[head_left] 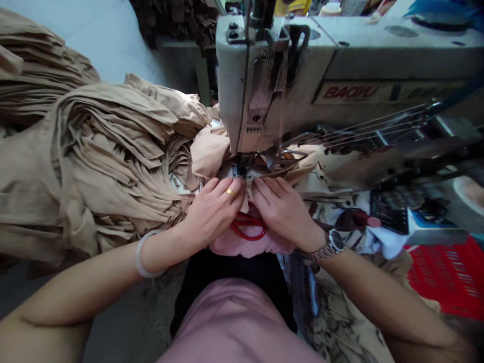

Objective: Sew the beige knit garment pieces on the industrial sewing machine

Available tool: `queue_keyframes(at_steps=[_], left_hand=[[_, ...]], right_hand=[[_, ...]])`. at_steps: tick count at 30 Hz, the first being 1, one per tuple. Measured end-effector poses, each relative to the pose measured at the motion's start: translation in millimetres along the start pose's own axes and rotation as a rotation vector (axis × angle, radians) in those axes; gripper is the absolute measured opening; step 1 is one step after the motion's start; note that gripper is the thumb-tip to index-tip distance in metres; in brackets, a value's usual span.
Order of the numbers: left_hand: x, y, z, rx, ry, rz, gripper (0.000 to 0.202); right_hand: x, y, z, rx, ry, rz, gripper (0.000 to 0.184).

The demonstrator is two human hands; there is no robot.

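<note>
Both hands are at the presser foot [242, 169] of the industrial sewing machine [340, 65], one on each side of it on the near side. The left hand [214, 212] lies just near-left of the foot. Its fingers [227, 187] are pressed together and bent, with the tips bearing down on the tan fabric piece [207, 151]. The right hand [282, 212] lies just near-right of the foot in a matching posture, fingers closed up and tips on the same piece. The thumbs are hidden, so a pinch from below cannot be confirmed. The fabric piece sits under the foot. Its long axis runs from the fingertips, beneath the foot and away, bunching in soft folds on the far-left side of the foot. It is thin, matt and pale tan, and it creases readily. The left fingertips appear marginally nearer the foot than the right. Red-handled scissors [247, 229] lie near of the foot, partly covered by both hands, on a pink cloth [227, 248]. A large stack of tan fabric [113, 151] stands well left of the foot. A red basket [446, 277] lies well to its near-right.
</note>
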State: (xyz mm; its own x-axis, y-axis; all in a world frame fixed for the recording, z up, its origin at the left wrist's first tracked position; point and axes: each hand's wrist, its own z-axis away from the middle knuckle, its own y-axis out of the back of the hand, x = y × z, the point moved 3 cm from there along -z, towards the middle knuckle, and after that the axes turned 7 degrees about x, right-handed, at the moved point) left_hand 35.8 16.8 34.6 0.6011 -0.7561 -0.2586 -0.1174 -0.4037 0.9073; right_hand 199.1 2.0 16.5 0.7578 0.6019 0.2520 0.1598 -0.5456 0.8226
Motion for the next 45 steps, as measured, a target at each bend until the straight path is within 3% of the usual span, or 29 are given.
queue_keyframes(at_steps=[4,10,15,23,36,45], left_hand=[[-4.1,-7.5,10.9,-0.012,0.081,0.064,0.047],[-7.9,-10.8,16.0,0.005,0.161,0.058,0.046],[-5.5,-12.9,15.1,0.118,0.133,0.122,0.038],[-2.5,-16.2,11.6,0.096,0.173,0.097,0.039],[-2.4,-16.4,10.9,0.128,0.161,0.066,0.038],[-5.0,-18.4,12.5,0.113,0.163,0.090,0.039]], right_hand=[[-0.8,-13.1,12.4,0.030,-0.081,-0.069,0.041],[7.6,-17.7,20.0,0.023,-0.067,-0.136,0.047],[-0.5,-15.6,9.3,0.080,-0.218,-0.126,0.042],[-11.2,-15.4,5.1,0.111,-0.390,-0.258,0.042],[-16.6,-11.6,3.9,-0.001,-0.247,-0.117,0.043],[-12.3,-13.0,3.1,0.036,-0.235,-0.147,0.040]])
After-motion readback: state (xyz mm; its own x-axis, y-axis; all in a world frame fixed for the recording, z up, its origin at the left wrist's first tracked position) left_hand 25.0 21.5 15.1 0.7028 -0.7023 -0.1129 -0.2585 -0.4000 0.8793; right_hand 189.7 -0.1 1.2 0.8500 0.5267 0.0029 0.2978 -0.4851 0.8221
